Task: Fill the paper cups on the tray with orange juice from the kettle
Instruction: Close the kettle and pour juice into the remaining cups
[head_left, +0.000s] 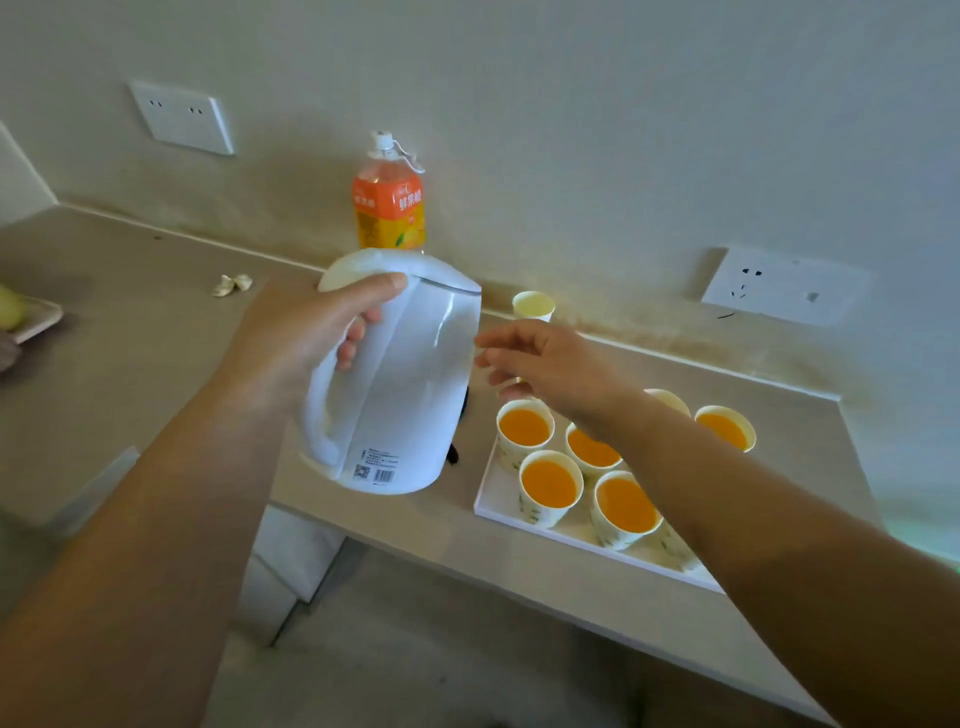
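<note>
My left hand (317, 332) grips the handle of the white kettle (410, 384), thumb on its lid, and holds it in the air left of the tray. A white tray (496, 501) on the counter carries several paper cups (524, 428) filled with orange juice. My right hand (540, 358) hovers above the tray's far end with relaxed fingers spread beside the kettle's body, holding nothing. My right forearm hides part of the cups. One more paper cup (533, 305) stands off the tray by the wall.
An orange juice bottle (388, 200) stands against the wall behind the kettle. A crumpled scrap (232, 284) lies on the beige counter (156, 322). A plate with a fruit (21, 314) sits at the far left. Wall sockets (779, 286) are mounted above the counter.
</note>
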